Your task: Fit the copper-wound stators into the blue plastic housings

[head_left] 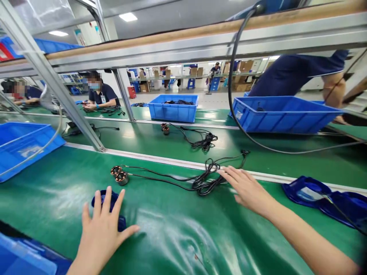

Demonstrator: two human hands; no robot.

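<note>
My left hand (100, 229) lies flat with fingers spread on a small dark blue object (110, 202) on the green mat (172, 236). My right hand (246, 189) reaches out, fingers stretched, its fingertips at a tangle of black cable (205, 181). The cable runs left to two small round copper-wound coils (119, 174) lying side by side on the mat. Neither hand grips anything.
A second coil pair with cable (197, 139) lies on the green belt behind. Blue bins (173, 107) (282, 114) stand farther back, another blue bin (20, 147) at left. Dark blue bags (323, 196) lie at right. Other people work at the far benches. A thick black hose (233, 95) hangs down.
</note>
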